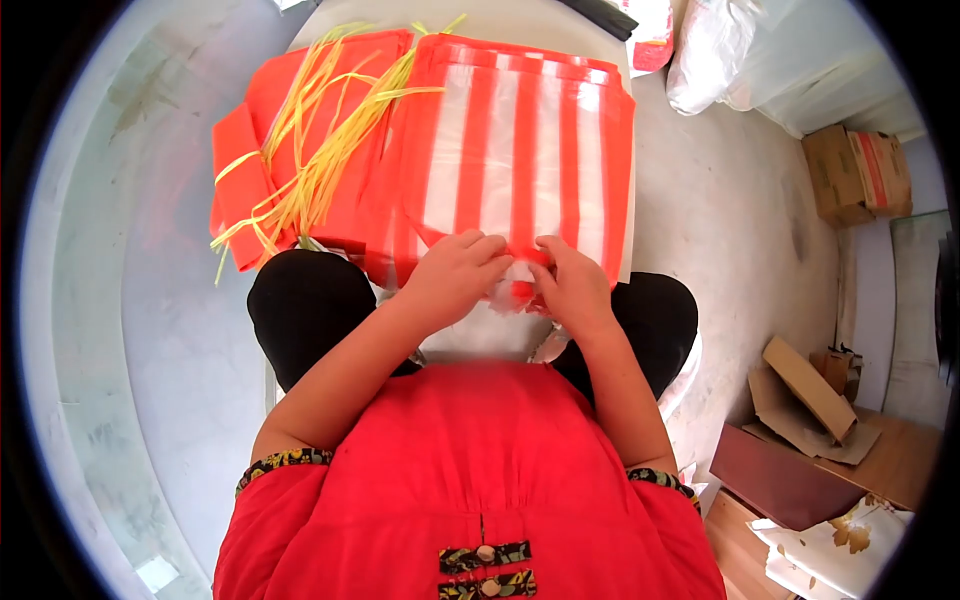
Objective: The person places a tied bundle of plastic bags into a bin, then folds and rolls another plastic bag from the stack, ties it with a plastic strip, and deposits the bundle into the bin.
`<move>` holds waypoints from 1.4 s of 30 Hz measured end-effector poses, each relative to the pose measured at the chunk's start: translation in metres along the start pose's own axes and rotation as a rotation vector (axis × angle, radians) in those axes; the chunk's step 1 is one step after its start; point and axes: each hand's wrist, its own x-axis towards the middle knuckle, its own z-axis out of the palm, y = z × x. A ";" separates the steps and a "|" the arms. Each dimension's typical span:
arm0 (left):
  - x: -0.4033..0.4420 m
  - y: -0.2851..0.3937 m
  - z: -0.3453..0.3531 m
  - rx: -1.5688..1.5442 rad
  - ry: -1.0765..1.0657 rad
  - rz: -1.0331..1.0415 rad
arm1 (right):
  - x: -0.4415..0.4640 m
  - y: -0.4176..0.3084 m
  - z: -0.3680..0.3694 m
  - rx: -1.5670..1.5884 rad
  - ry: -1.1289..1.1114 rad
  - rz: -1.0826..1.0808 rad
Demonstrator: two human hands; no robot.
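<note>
A stack of red and white striped plastic sheets or bags (540,150) lies flat in front of me. At its near edge, my left hand (460,270) has its fingers curled on the bunched plastic. Close beside it on the right, my right hand (568,280) pinches the same gathered edge. Crumpled clear and red plastic (515,290) shows between the two hands. To the left lies folded red plastic (260,100), with a loose bundle of yellow strips (325,175) across it.
The stack rests on a pale table (370,12). A black item (603,16) and white bags (710,50) are at the top. Cardboard boxes (855,175) stand at the right, and opened cardboard (805,400) lies on a brown surface (890,460) at the lower right.
</note>
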 end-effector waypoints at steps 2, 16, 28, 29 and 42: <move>0.001 0.003 0.000 0.022 -0.003 -0.010 | -0.006 0.010 -0.002 0.016 0.073 -0.023; -0.006 0.013 0.001 0.127 0.005 -0.035 | -0.066 0.024 0.031 0.103 -0.120 -0.073; -0.012 0.030 -0.012 0.165 -0.138 -0.060 | -0.072 0.021 0.029 0.858 -0.436 0.356; -0.014 0.031 -0.008 0.179 -0.119 -0.084 | -0.074 0.017 0.026 0.934 -0.426 0.361; -0.013 0.019 -0.001 -0.181 -0.120 -0.333 | -0.062 0.058 -0.014 1.057 0.433 0.281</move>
